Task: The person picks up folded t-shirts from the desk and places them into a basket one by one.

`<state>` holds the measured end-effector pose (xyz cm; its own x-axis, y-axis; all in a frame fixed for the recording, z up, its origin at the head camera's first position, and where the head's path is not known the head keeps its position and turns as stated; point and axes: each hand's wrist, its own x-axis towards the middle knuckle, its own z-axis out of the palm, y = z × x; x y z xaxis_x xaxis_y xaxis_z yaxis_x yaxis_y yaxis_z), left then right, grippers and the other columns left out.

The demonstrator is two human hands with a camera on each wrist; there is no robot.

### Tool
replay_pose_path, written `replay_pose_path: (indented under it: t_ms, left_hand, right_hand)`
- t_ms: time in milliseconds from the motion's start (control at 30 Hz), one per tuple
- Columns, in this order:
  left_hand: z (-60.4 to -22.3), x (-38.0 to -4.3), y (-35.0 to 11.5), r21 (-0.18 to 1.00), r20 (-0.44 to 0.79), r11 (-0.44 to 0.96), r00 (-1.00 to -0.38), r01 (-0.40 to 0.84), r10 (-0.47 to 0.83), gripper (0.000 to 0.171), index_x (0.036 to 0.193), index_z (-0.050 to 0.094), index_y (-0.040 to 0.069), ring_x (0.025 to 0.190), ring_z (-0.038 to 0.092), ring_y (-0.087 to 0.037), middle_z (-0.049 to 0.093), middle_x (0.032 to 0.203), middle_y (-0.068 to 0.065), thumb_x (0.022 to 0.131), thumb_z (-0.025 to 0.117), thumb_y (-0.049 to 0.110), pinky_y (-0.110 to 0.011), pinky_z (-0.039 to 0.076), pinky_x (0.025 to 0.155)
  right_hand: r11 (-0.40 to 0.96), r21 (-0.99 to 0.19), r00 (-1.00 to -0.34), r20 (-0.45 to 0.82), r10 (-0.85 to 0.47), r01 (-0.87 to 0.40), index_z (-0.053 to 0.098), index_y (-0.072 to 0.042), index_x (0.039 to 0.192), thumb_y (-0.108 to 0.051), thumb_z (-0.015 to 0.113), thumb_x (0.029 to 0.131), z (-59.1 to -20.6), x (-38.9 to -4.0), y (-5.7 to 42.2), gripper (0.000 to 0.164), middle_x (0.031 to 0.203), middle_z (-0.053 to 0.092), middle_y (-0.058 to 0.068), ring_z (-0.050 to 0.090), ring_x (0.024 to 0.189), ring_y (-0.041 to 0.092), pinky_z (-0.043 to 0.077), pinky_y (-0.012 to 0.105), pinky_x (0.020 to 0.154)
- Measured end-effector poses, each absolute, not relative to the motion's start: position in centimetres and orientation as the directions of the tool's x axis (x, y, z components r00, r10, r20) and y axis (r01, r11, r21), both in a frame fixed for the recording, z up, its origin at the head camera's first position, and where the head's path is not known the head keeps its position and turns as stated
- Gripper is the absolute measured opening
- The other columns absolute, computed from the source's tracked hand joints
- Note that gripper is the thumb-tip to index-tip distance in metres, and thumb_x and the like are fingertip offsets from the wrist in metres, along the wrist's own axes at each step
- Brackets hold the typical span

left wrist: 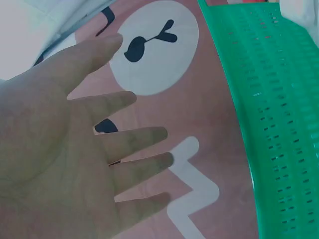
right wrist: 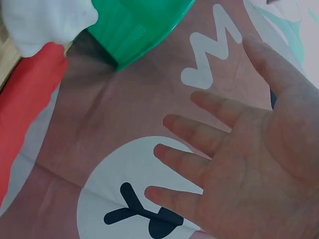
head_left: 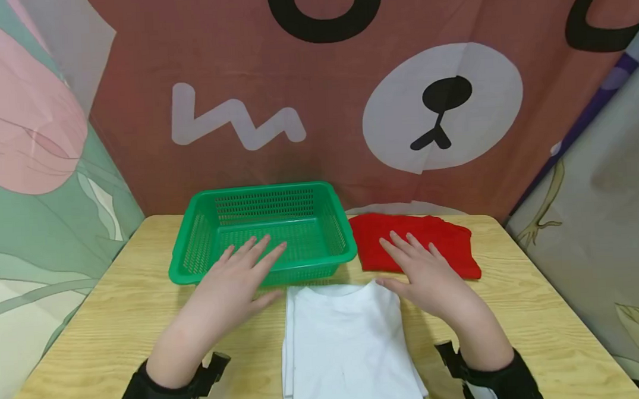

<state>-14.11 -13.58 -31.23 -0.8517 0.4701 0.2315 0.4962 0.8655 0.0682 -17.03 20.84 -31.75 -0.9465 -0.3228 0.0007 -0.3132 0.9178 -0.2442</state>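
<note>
Spread, straight fingers (head_left: 271, 260) on left hand (head_left: 230, 289) and right hand (head_left: 431, 280); nothing grasped in either; folded white shirt (head_left: 347, 347) on table (head_left: 561, 349), between hands and on near side of fingertips; long axis apparently running from fingertips toward lower edge of head view; right hand slightly nearer, thumb overlapping shirt's far right corner, contact or gap impossible to tell; left thumb just beside far left corner; green basket (head_left: 265, 190) beyond shirt, partly hidden behind left fingers; red cloth (head_left: 445, 234) right of basket, partly hidden by right fingers
</note>
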Motion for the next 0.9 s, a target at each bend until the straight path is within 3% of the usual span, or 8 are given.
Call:
replay_pose_path:
  t_ms: [133,233,400,633,900]
  left_hand:
    - [-31.5,-13.7,-13.1,0.052,0.285,0.845,-0.818,0.533,0.499,0.073,0.156,0.049,0.012,0.131,0.062,-0.042,0.06,0.146,-0.02,0.096,0.076,0.042,-0.057,0.054,0.105]
    - [-31.5,-13.3,-12.7,0.122,0.257,0.824,-0.819,0.554,0.513,0.068,0.153,0.052,0.009,0.122,0.067,-0.037,0.066,0.136,-0.017,0.096,0.076,0.038,-0.052,0.059,0.098]
    - [-31.6,-13.1,-12.4,0.278,0.096,0.808,-0.852,0.52,0.515,0.068,0.153,0.051,0.005,0.128,0.063,-0.036,0.064,0.14,-0.016,0.097,0.076,0.034,-0.05,0.055,0.105]
    - [-33.3,-13.7,-12.5,0.324,0.031,0.8,-0.851,0.505,0.524,0.062,0.144,0.057,0.0,0.128,0.063,-0.038,0.064,0.138,-0.018,0.095,0.079,0.031,-0.053,0.053,0.107]
    - [-35.9,-15.1,-12.0,0.392,-0.054,0.815,-0.874,0.426,0.483,0.067,0.146,0.055,-0.003,0.132,0.059,-0.043,0.06,0.143,-0.024,0.094,0.08,0.03,-0.057,0.05,0.109]
  right_hand:
    - [0.921,-0.221,-0.944,-0.002,-0.329,-0.321,0.041,-0.01,0.161,-0.05,0.074,0.092,-31.8,-16.9,20.9,0.086,0.168,0.033,0.021,0.026,0.154,0.053,0.019,0.074,0.123]
    - [0.923,-0.217,-0.944,-0.019,-0.331,-0.319,0.042,-0.009,0.16,-0.048,0.076,0.092,-32.1,-16.9,21.0,0.086,0.168,0.035,0.021,0.027,0.154,0.052,0.021,0.072,0.123]
    - [0.918,-0.218,-0.935,-0.051,-0.351,-0.332,0.045,-0.009,0.158,-0.043,0.078,0.091,-33.2,-17.0,21.2,0.082,0.166,0.038,0.021,0.03,0.153,0.051,0.027,0.07,0.122]
    - [0.9,-0.17,-0.91,-0.039,-0.413,-0.401,0.056,-0.009,0.15,-0.038,0.084,0.088,-35.2,-17.1,21.1,0.074,0.155,0.053,0.018,0.048,0.144,0.044,0.045,0.063,0.113]
    - [0.885,-0.176,-0.889,-0.084,-0.45,-0.431,0.058,-0.01,0.148,-0.033,0.087,0.085,-37.0,-18.1,21.1,0.073,0.147,0.06,0.014,0.055,0.137,0.038,0.051,0.058,0.109]
